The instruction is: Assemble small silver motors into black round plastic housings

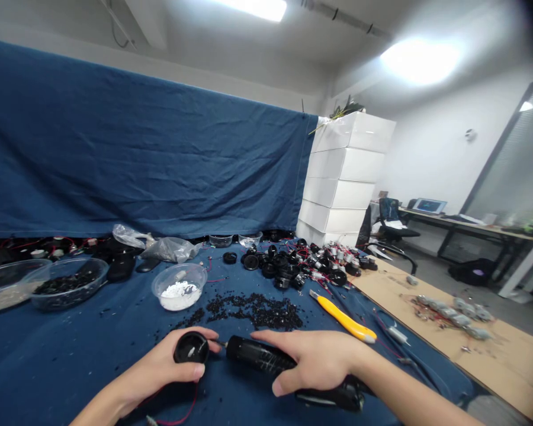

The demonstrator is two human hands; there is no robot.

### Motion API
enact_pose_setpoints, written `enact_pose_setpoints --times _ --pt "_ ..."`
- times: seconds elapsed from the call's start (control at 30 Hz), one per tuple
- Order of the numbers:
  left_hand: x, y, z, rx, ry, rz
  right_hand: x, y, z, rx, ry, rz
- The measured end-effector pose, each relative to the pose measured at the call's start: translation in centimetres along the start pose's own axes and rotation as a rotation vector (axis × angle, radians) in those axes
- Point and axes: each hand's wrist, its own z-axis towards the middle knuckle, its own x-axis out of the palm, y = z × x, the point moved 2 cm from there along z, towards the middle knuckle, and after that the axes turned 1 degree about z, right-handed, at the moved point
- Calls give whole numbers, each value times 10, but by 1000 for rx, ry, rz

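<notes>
Two hands work near the front edge of the blue-covered worktop (pixel 48 355). The left hand (pixel 171 361) grips a black round housing (pixel 190 348), its open side up, with a red wire (pixel 186 414) trailing below. The right hand (pixel 322 361) is wrapped over a black power screwdriver (pixel 257 356), whose bit (pixel 222 344) points at the housing; whether they touch cannot be told. Pale marks on the screwdriver's barrel are too blurred to read.

Just beyond the hands, small black pieces (pixel 266 312) lie scattered, with a clear tub (pixel 157 284) of white bits to their left. A yellow utility knife (pixel 344 319) lies slantwise beyond the right hand. Further back, black round parts (pixel 275 263) are heaped toward the far right corner, before white stacked boxes (pixel 346 171). Wired motors (pixel 453 313) rest on the brown board (pixel 493 378) along the right edge.
</notes>
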Motion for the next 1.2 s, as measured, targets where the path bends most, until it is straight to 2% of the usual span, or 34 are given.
enact_pose_setpoints --times 0.23,0.7,1.03,1.2 --pt "-2 8 6 65 -26 119 3 -1 4 -8 4 -10" --pt "0 19 8 118 -153 303 11 0 14 29 -45 -33" --pt "2 20 13 153 -189 323 22 -3 18 59 -76 12" --pt "5 14 13 193 -201 307 25 -12 18 -4 -100 82"
